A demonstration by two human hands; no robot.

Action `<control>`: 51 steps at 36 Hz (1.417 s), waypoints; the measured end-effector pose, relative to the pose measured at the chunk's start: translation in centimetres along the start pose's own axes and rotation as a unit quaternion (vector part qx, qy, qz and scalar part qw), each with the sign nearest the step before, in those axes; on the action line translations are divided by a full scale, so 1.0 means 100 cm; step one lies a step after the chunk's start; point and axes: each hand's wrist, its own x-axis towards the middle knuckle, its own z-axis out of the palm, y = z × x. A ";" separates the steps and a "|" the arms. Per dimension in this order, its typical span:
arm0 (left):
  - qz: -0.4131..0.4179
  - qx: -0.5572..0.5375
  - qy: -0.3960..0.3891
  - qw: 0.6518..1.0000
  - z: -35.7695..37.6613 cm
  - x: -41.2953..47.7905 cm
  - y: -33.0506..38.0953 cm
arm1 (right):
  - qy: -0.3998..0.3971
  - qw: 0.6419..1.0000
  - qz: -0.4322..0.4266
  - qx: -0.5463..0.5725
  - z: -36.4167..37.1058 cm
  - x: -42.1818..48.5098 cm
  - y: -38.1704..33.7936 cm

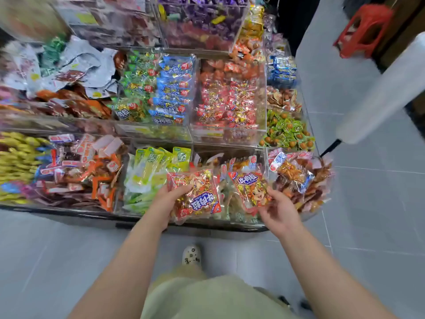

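Note:
My left hand (pixel 166 201) grips a red snack packet (pixel 197 196) with blue lettering, its fingers curled round the packet's left edge. My right hand (pixel 277 207) pinches a second red packet (pixel 249 187) of the same kind by its lower right corner. Both packets hang just above the front row of a clear acrylic display stand (pixel 230 223), over the front middle bin. Further back, a bin of matching red packets (pixel 226 104) sits in the middle row.
Bins hold green packets (pixel 134 88), blue packets (pixel 173 88), lime green pouches (pixel 149 171), orange sticks (pixel 92 171) and yellow sweets (pixel 16 157). A red plastic stool (pixel 363 31) stands at the far right. A white roll (pixel 381 93) leans at the right. Grey tiled floor (pixel 368 203) surrounds the stand.

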 end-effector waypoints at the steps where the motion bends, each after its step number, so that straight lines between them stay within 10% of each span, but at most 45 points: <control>1: 0.008 -0.002 0.002 1.000 -0.008 0.010 0.012 | 0.014 1.000 0.003 -0.020 0.012 0.003 0.001; 12: 0.065 0.053 -0.057 0.995 -0.042 0.075 0.138 | 0.035 0.999 -0.004 0.026 0.101 0.022 -0.009; 24: 0.093 -0.016 -0.082 0.992 -0.028 0.134 0.222 | -0.044 0.973 -0.088 -0.208 0.189 0.099 -0.089; 36: 0.098 -0.001 -0.055 0.994 -0.014 0.193 0.264 | -0.008 0.802 -0.266 -0.534 0.292 0.211 -0.151; 46: 0.075 -0.001 -0.055 0.996 -0.008 0.208 0.275 | 0.034 0.846 -0.261 -0.464 0.312 0.284 -0.150; 51: 0.069 -0.018 -0.039 0.997 -0.010 0.212 0.272 | 0.076 0.802 -0.289 -0.517 0.309 0.297 -0.146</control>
